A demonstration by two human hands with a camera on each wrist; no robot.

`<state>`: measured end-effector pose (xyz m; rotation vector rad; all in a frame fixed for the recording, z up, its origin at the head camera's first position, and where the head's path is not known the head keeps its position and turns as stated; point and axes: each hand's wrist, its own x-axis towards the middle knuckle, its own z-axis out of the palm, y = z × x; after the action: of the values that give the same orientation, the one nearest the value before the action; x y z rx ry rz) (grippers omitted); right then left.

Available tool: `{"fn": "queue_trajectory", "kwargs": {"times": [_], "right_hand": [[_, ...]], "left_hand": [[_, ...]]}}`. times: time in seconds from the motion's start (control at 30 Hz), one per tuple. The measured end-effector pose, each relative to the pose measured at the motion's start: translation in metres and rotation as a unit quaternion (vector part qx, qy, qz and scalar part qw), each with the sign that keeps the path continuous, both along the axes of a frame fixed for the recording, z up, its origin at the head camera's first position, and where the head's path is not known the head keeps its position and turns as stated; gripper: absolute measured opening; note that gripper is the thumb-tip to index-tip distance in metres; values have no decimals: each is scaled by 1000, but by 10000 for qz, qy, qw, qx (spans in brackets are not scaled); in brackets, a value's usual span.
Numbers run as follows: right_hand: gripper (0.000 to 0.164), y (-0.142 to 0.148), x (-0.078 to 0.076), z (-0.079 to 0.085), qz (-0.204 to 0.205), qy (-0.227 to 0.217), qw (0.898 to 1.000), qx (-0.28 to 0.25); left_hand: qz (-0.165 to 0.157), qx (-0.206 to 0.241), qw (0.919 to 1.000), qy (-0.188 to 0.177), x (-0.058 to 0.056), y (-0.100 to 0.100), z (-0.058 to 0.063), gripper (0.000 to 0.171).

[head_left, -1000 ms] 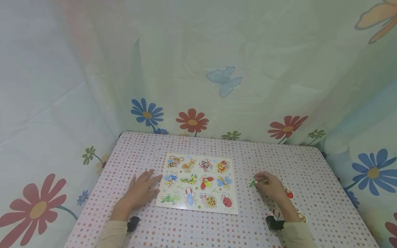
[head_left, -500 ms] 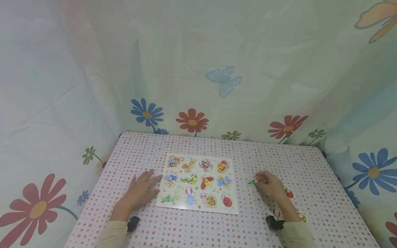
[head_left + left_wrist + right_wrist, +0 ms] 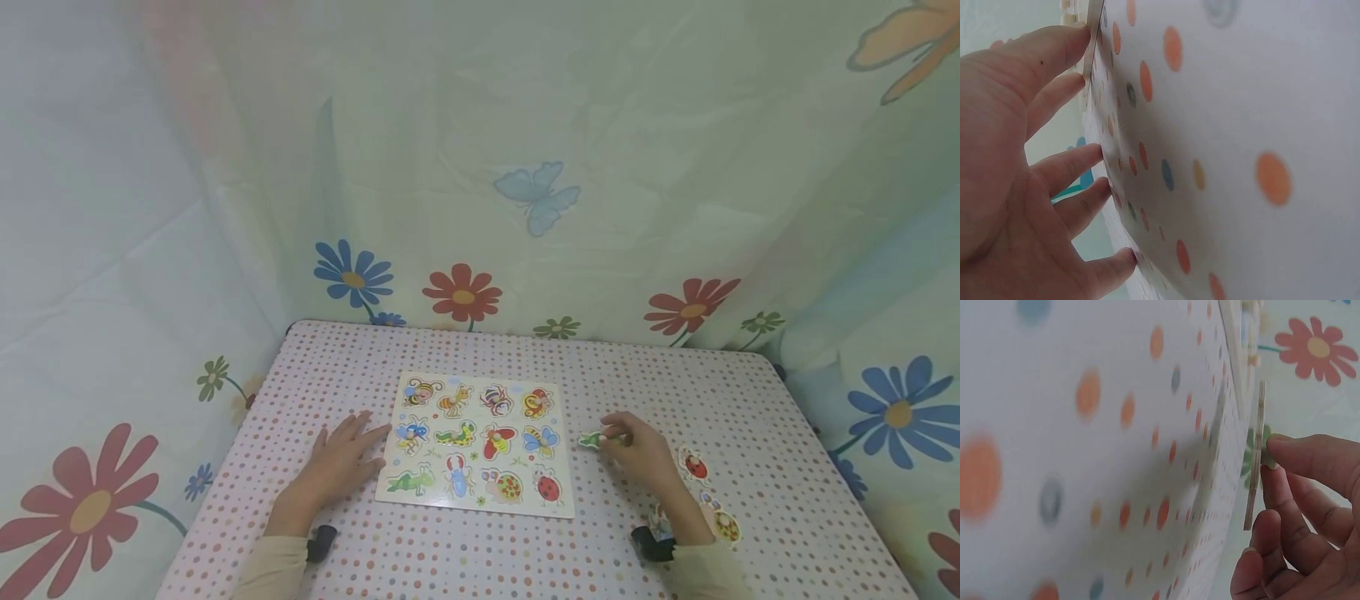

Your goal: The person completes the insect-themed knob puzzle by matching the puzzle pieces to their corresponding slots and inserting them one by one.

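Note:
My right hand [image 3: 639,454] pinches a thin green puzzle piece [image 3: 590,439] by its knob, just right of the puzzle board [image 3: 567,500]. In the right wrist view the piece [image 3: 1257,462] is seen edge-on, above the tabletop, with thumb and fingertips at the knob. The board is pale and bears rows of colourful insects; several show knobs. My left hand [image 3: 339,458] rests with spread fingers on the table at the board's left edge. In the left wrist view, the fingertips [image 3: 1127,255] touch the dotted surface, and the thumb lies against the board's edge.
A ladybug piece [image 3: 696,465] and a spotted snail-like piece [image 3: 726,527] lie right of my right forearm. Another piece [image 3: 660,523] is partly hidden beneath the wrist. The dotted tabletop [image 3: 450,558] backs onto a flowered curtain [image 3: 420,167].
My right hand has moved left with the green piece, nearer the board. More of the loose pieces on the right now shows. The left hand has stayed in place.

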<state>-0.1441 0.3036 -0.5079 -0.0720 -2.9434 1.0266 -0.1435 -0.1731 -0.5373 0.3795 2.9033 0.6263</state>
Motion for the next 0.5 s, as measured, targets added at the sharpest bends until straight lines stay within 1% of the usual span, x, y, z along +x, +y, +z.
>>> {"fn": "queue_trajectory", "kwargs": {"times": [0.27,0.5], "right_hand": [[33,-40,5,0,271,67,9994,-221],[31,-75,5,0,501,38,9977,-456]], "left_hand": [[1,8,10000,-22,0,0,0,55],[-27,5,10000,-37,-1,0,0,55]]}}
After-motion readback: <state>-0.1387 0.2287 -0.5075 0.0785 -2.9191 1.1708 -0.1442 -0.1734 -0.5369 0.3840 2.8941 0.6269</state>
